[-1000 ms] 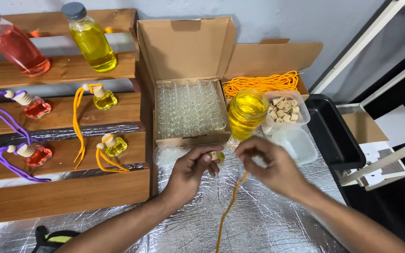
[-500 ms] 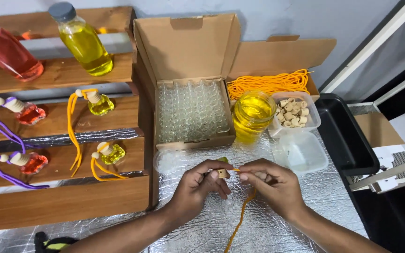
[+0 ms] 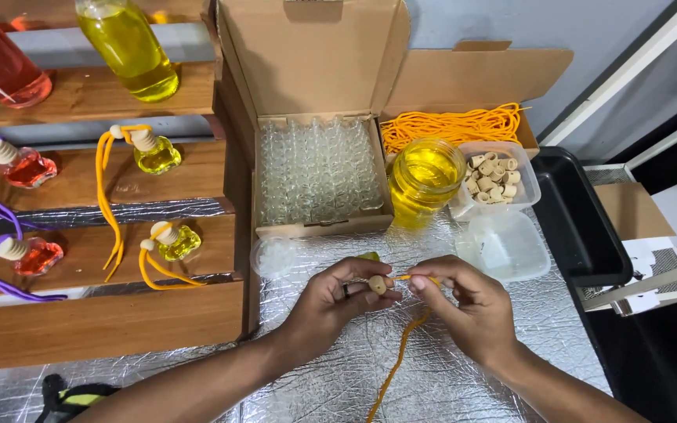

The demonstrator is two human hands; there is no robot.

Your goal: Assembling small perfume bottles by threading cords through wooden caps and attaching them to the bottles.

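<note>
**Two hands joining one wooden cap and one orange cord**

While both hands are meeting over the foil-covered table (image 3: pixel 511 368), the left hand (image 3: pixel 331 305) is pinching one small wooden cap (image 3: pixel 378 284) between thumb and fingertips, its fingers curled nearly closed around it. The right hand (image 3: pixel 472 309) is closed in a fine pinch on one orange cord (image 3: pixel 401 356), holding the cord's end right at the cap; the rest of the cord is hanging down across the foil toward the near edge. A bit of yellow-green is showing just above the left hand, too hidden to tell what it is.

Behind the hands, one open cardboard box (image 3: pixel 315 63) is holding rows of small clear glass bottles (image 3: pixel 319 168), too many and too blurred to count. Beside it, one jar of yellow liquid (image 3: pixel 426 176) is touching one clear tub of wooden caps (image 3: pixel 497 174), with one bundle of orange cords (image 3: pixel 452 125) lying behind them. One clear lid (image 3: pixel 507 247) is lying near the right hand, and one small round lid (image 3: pixel 276 257) near the left. One black tray (image 3: pixel 581 219) is sitting at the table's right edge.

On the wooden shelves (image 3: pixel 103 321) at left, four small filled bottles are lying, two yellow and two red, below two large bottles, one yellow (image 3: pixel 128 47) and one red (image 3: pixel 1 63).

Bare foil is lying open below and between the forearms.
</note>
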